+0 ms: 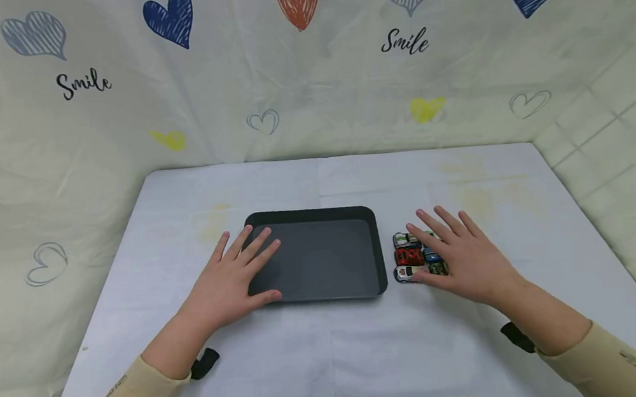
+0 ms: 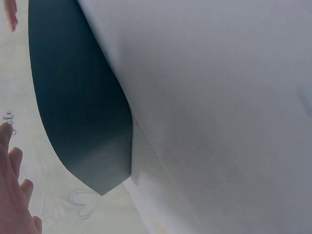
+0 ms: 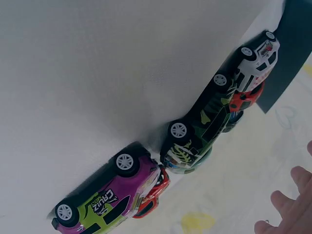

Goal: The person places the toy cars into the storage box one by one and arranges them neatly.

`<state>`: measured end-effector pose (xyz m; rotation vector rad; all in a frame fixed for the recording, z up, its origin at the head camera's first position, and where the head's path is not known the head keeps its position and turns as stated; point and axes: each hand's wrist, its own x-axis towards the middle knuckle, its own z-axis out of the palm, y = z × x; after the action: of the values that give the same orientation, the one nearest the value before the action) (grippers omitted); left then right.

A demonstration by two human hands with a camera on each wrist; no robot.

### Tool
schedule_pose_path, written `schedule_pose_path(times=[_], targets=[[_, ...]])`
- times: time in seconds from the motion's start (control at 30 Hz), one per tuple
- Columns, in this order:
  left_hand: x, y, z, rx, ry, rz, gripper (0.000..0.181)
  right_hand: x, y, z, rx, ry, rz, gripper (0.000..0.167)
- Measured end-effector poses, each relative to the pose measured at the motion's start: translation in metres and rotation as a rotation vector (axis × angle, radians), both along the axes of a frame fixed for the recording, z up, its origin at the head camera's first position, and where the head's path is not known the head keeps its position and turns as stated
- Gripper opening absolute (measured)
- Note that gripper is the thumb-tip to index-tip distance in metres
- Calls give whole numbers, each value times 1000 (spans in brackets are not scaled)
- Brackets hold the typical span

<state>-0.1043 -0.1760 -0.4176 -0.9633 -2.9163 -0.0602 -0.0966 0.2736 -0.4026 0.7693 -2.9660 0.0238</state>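
Note:
A dark grey rectangular tray [image 1: 324, 258] lies on the table with its inside bare. My left hand [image 1: 229, 287] hovers at the tray's left end, fingers spread and holding nothing. Close to the tray's right side, several small toy cars stand grouped, among them a red one [image 1: 408, 256] and a white one [image 1: 403, 273]. Spread above this group, my right hand [image 1: 468, 264] holds nothing and hides part of it. The right wrist view shows a purple and green toy car [image 3: 109, 192] and a dark green patterned one [image 3: 202, 129] side-on.
A white cloth [image 1: 334, 363] covers the table. Behind it hangs a pale curtain [image 1: 305, 65] printed with hearts and the word Smile. Dark straps [image 1: 204, 364] show at both wrists.

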Motion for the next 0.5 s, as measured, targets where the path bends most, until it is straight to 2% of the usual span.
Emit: schedule_pose_path(times=[0.27,0.5], targets=[[0,-3,-3,2,4,3,89,-2,2,-2,-97,-117,-4,82],[1,-7,-3,23,-44,29,88,-8,1,3,-166,-248,-34,77]])
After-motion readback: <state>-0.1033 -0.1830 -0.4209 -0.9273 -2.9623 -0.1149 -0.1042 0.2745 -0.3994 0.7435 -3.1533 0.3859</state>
